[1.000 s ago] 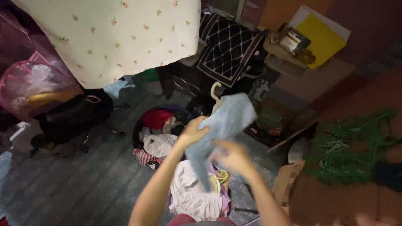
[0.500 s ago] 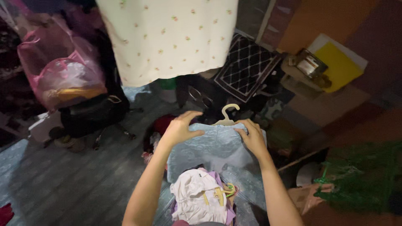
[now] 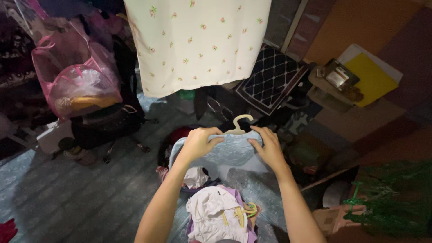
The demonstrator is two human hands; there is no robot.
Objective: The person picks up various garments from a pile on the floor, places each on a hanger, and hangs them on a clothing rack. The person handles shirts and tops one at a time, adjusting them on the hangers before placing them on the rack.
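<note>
left hand (image 3: 198, 143) and right hand (image 3: 268, 147) grip blue garment (image 3: 227, 155) on hanger (image 3: 238, 123).

Dim room, light falling brightest on the hanging cloth (image 3: 198, 42) (nearly glaring), corners sunk in shadow, edges soft and stretched.

I see a dim room, grey wooden plank floor (image 3: 76, 202), white flowery cloth hanging up (image 3: 198, 40), pink see-through plastic bag (image 3: 78, 76), orange wall (image 3: 360, 22).

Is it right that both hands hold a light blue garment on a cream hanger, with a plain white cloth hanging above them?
Not quite. The head view shows the cloth above is white with small pink flowers, not plain. The rest stands: the left hand and right hand hold the light blue garment on the cream hanger.
</note>
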